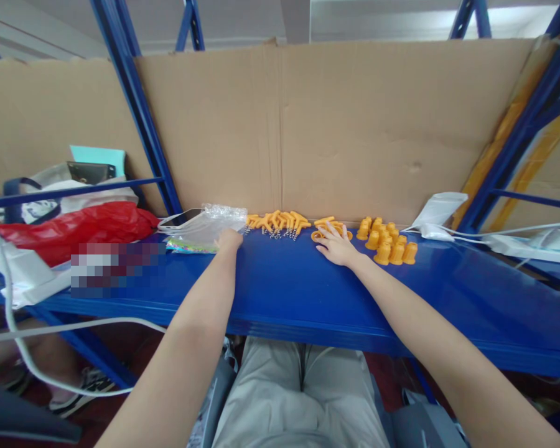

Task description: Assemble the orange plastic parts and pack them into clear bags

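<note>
Blue shelf (pixel 289 292), one; surface extends from fingers (pixel 325 233) to front edge (pixel 303 330). Right hand (pixel 338 248): fingers spread on flat orange pieces (pixel 325 220), count hidden. Left hand (pixel 229 239): at clear bag (pixel 203 225), pinch indiscernible. Between hands: forked orange pieces (pixel 280 219), several. Right of right fingers: orange cups (pixel 384 241), roughly twelve.

And here's the bench (pixel 298 292), glossy, smooth painted metal mid-frame; matt cardboard (pixel 364 124) above; shiny clear plastic bag (pixel 205 225) left of centre; smooth plastic orange cup-like pieces (pixel 383 253) right!
</note>
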`<state>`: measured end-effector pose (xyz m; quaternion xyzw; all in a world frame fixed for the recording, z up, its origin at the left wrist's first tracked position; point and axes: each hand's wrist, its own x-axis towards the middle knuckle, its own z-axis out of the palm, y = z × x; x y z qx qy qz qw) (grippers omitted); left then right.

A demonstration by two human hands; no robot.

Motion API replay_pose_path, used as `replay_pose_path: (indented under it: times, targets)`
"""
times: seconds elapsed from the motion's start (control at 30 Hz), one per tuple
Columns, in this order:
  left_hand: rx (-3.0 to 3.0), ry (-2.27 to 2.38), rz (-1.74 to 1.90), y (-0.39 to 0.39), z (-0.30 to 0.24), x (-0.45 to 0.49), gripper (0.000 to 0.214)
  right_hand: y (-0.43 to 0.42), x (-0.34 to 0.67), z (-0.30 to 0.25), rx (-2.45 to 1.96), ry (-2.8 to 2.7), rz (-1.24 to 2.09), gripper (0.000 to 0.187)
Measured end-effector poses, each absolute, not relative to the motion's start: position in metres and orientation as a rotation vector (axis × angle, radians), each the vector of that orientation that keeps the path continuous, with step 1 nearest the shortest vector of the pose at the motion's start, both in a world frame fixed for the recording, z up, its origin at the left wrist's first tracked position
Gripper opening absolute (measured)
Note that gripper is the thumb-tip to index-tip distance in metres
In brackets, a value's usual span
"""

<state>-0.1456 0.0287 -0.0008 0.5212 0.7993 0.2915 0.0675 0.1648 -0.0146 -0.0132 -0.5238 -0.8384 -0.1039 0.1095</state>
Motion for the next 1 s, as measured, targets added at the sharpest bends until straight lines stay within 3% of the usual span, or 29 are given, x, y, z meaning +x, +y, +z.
replay_pose_path:
  times: [0.33,0.57,0.8,1.0]
  targets:
    - [1.398,2.407,1.205,0.022,0.019,-0.133,0.044,-0.017,0.164,-0.010,-1.565,-2.463,-0.278,0.044]
    - [1.948,2.134,1.330,0.028,0.016,-0.111,0.054,-0.017,0.164,-0.010,-1.564,-2.473,-0.297,0.043]
    - [2.630,1.574,0.681,0.024,0.017,-0.082,0.061,-0.015,0.165,-0.012,-1.530,-2.468,-0.327,0.043]
    - [2.656,1.490,0.102,0.003,0.030,-0.065,0.063,-0.015,0.164,-0.012,-1.558,-2.460,-0.326,0.043]
